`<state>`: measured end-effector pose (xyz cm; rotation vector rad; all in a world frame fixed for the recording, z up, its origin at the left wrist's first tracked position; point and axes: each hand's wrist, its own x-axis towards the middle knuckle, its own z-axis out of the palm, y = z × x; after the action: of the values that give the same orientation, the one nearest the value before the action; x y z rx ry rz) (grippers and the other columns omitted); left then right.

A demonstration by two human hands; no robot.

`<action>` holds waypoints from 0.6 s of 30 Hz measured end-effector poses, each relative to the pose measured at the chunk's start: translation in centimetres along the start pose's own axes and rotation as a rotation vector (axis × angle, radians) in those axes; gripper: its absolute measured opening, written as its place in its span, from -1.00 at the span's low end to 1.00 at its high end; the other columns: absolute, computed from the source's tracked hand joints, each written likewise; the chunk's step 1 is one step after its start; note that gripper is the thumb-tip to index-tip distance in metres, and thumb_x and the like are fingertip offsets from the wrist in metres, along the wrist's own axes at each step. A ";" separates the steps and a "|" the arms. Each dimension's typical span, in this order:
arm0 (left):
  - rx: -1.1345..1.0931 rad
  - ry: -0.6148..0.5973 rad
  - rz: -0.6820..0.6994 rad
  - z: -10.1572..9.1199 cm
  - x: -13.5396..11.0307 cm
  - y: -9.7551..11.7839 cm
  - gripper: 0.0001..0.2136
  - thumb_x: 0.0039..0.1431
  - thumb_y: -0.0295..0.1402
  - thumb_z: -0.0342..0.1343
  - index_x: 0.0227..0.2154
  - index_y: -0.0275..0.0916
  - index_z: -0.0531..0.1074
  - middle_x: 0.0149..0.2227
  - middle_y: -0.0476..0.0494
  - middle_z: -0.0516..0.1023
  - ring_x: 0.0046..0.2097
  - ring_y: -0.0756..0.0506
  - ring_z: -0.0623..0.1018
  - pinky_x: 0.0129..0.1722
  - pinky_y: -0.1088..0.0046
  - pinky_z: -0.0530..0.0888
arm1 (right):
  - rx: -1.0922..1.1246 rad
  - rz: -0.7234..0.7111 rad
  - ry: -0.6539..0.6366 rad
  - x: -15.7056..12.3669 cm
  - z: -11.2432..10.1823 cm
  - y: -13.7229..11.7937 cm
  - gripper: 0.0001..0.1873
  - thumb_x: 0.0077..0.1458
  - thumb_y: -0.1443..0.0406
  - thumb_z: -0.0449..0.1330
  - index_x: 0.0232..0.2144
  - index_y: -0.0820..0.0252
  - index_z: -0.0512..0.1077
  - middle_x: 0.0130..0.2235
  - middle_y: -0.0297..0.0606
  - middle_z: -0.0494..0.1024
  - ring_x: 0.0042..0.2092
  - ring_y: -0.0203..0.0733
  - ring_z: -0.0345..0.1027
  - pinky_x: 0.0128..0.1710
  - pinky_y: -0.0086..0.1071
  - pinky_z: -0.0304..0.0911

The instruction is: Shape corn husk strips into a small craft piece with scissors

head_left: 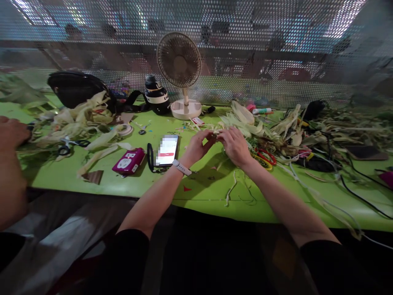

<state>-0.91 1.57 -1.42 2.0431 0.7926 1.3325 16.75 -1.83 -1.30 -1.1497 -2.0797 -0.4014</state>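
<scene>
The left hand (197, 146) and right hand (236, 145) meet above the smooth green surface (202, 200), each grip closed to a pinch on a small, pale fibrous piece (216, 132) whose full shape is hidden. Crinkled, papery husks (244, 114) heap just beyond the right hand; a flat, glossy phone (167, 150) lies near the left hand. Between the forearms, toward the near edge, most room is open, around a stringy strand (231, 189) and red scrap (186, 188).

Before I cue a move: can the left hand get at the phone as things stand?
Probably yes: the phone lies close beside the left hand, with nothing seen covering it. But that hand looks busy with the right hand at a small pale piece, and may need freeing first.
</scene>
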 end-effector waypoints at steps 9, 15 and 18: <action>-0.272 0.050 -0.027 0.4 0.4 -1.9 -0.71 0.14 -0.13 0.20 -0.18 -0.20 0.43 -0.16 -0.17 0.58 -0.14 -0.06 0.55 -0.09 0.38 0.47 | 0.118 0.009 0.101 0.2 -0.6 -0.3 -0.82 0.27 0.20 0.08 -0.29 0.10 0.45 -0.03 -0.11 0.56 0.02 -0.01 0.39 0.13 -0.03 0.21; -0.367 0.096 0.002 0.0 0.5 -1.4 -0.73 0.14 -0.19 0.22 -0.13 -0.17 0.43 -0.08 -0.18 0.57 -0.06 -0.06 0.55 -0.02 0.37 0.46 | 0.254 0.148 0.293 0.4 -1.9 -0.4 -0.80 0.24 0.17 0.05 -0.36 0.10 0.39 -0.22 -0.16 0.53 -0.08 -0.03 0.38 0.08 -0.01 0.22; -0.312 0.048 0.070 -0.1 0.2 -0.8 -0.74 0.16 -0.29 0.20 -0.10 -0.19 0.42 -0.15 -0.18 0.58 -0.08 -0.06 0.58 -0.01 0.34 0.47 | 0.373 0.355 0.249 0.6 -1.5 0.2 -0.63 0.28 0.03 0.00 -0.39 0.13 0.39 -0.30 -0.17 0.50 -0.15 -0.06 0.37 -0.04 -0.09 0.29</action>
<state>-1.04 2.30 -1.83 1.8119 0.4997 1.4481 17.36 -2.14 0.16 -1.1438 -1.6081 0.0167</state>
